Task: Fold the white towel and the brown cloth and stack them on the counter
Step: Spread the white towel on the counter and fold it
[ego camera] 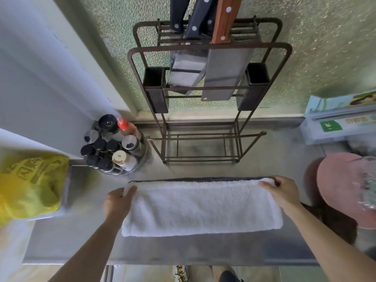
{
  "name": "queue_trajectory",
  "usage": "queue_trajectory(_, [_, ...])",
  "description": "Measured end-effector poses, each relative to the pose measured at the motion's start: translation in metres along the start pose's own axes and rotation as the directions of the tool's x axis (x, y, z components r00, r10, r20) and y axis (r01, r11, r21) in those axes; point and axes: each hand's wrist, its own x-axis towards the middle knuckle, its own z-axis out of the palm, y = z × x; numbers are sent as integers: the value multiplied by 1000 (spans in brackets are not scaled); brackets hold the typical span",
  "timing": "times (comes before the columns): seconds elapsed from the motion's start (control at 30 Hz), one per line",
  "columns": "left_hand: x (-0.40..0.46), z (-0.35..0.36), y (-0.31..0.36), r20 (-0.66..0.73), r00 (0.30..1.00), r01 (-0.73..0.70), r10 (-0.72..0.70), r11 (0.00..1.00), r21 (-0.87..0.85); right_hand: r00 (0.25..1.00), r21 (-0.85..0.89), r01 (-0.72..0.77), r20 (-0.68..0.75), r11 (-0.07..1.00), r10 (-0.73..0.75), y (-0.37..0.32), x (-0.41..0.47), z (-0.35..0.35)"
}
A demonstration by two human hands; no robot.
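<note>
The white towel (pixel 201 208) lies folded lengthwise as a long band across the steel counter (pixel 81 237), with a dark edge showing along its far side. My left hand (pixel 118 202) pinches the towel's far left corner. My right hand (pixel 281 192) grips its far right corner. The brown cloth (pixel 335 224) lies crumpled at the right of the counter, partly under a pink lid and behind my right forearm.
A rusty wire knife rack (pixel 203 127) with cleavers stands behind the towel. A round caddy of spice bottles (pixel 114 147) sits at the back left, a yellow plastic bag (pixel 30 184) at the left. The pink lid (pixel 345 188) and cling-film boxes (pixel 337 127) are at the right.
</note>
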Motion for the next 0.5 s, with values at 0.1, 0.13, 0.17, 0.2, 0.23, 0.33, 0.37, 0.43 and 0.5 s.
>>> queue_trajectory(0.1, [-6,8,9,-58,995,-79,84,993,88,997,-110,35,-60,993,-42,12,4,5])
queue_trajectory(0.13, [-10,13,11,-103,987,-108,125,982,154,990,-196,72,-102,978,-93,15,4,8])
queue_trajectory(0.17, [-16,18,13,-145,974,-143,176,967,210,974,-312,124,-144,942,-176,17,0,11])
queue_trajectory(0.2, [-24,25,14,-163,954,-206,253,944,259,948,-415,180,-169,892,-270,18,-6,18])
queue_trajectory(0.23, [-33,32,14,-157,916,-307,370,896,322,913,-488,250,-169,836,-372,17,-15,27])
queue_trajectory(0.33, [-62,66,15,107,708,-647,698,580,495,824,-552,476,8,684,-567,3,-57,65])
queue_trajectory(0.37, [-71,79,16,222,632,-728,742,472,496,801,-549,542,110,636,-588,2,-68,81])
queue_trajectory(0.43, [-87,103,21,395,502,-826,769,291,483,756,-557,629,274,543,-594,5,-78,107])
queue_trajectory(0.5, [-96,122,23,467,446,-855,764,209,475,740,-571,652,335,499,-584,8,-78,126])
